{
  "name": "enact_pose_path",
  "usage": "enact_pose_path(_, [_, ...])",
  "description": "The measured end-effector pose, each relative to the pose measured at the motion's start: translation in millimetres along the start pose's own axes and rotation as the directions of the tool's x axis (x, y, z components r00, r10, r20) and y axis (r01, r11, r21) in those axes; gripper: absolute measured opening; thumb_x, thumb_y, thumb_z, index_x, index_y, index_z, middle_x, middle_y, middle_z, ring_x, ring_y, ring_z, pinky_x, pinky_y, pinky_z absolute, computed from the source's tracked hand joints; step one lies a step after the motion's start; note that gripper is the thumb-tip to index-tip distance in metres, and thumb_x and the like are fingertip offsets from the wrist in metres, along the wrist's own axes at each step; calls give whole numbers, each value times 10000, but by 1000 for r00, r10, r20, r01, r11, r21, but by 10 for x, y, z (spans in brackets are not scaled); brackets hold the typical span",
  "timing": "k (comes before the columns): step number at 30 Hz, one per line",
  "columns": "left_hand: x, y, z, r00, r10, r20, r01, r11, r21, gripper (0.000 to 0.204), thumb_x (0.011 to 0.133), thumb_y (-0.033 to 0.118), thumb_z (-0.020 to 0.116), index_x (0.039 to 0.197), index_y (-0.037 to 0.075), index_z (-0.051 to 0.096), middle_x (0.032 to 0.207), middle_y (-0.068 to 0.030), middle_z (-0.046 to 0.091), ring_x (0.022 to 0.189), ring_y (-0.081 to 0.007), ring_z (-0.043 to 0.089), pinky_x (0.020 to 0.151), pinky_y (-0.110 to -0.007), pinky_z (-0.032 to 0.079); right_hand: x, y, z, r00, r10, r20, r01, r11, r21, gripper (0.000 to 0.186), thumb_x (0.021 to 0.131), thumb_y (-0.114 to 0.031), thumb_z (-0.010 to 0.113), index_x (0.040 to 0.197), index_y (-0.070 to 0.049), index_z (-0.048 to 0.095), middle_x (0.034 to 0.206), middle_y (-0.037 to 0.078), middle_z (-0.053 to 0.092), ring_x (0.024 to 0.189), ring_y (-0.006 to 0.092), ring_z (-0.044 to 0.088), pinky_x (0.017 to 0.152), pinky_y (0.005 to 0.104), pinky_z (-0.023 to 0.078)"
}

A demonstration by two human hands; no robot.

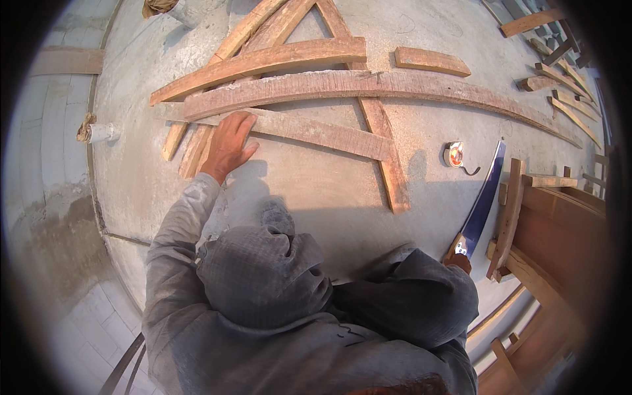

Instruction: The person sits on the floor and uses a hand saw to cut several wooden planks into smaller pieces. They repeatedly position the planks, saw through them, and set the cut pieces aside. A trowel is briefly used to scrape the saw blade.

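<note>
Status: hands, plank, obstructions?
Left hand on flat grey wooden plank. Right hand, mostly hidden, at wooden-handled, blue-bladed handsaw. Long reddish wooden beam overlaps plank's left part.

A long-sleeved grey shirt spans the bottom of the frame, its cloth softly wrinkled, with a dark squiggly line at lower centre. Its loose left sleeve, left of centre, is creased and pale with dusty-looking patches toward the cuff. The trousers are baggy and dark grey, faintly checked over the rounded left knee, deeper and almost charcoal over the right. The left hand is bare.
</note>
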State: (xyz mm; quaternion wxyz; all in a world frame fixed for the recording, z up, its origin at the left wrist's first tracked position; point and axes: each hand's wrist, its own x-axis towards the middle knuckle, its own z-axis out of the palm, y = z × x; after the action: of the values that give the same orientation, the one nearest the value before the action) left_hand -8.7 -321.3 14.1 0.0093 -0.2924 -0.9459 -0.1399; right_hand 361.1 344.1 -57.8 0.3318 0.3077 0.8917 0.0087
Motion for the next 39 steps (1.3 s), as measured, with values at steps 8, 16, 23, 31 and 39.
enact_pose_path(8, [268,-15,389,1000,29,-10,-26,973,231,712,597,191,855,1240,44,586,1152,-131,528,1117,-316,518,944,-424,451,-132,-1106,-1171,935,-250,-252,342,824,451,261,878,-119,724,1092,13,654,1117,197,686,1068,328,675,853,426,554])
enact_pose_path(16, [290,69,-274,955,231,185,-227,973,-39,583,532,221,860,1027,15,631,1038,-118,508,1027,-309,528,829,-420,482,-633,-2916,-2700,346,-795,-499,921,188,340,546,894,-266,760,1310,25,558,1249,243,611,1102,382,639,934,425,519])
enact_pose_path(23, [323,215,-342,838,296,458,-258,955,-144,504,541,260,847,911,14,609,1030,-120,508,1016,-298,541,722,-423,496,-741,-3519,-2591,237,-913,333,885,344,314,951,768,-341,852,1494,43,372,1294,344,560,1171,476,589,954,500,500])
enact_pose_path(31, [236,568,-322,837,333,434,-227,933,-278,506,545,329,822,873,36,573,1002,-101,501,964,-299,551,655,-423,497,-661,-3358,-2750,257,-952,165,940,286,184,920,695,-246,840,1457,31,405,1151,257,602,1012,467,635,895,486,534])
enact_pose_path(39, [-140,822,-206,997,79,-5,-78,968,-240,690,569,352,835,1140,39,609,1083,-111,568,1023,-278,573,860,-426,470,-206,-3074,-2902,84,-996,6,995,84,60,805,646,-263,833,1338,11,524,1071,207,612,901,411,628,784,472,526])
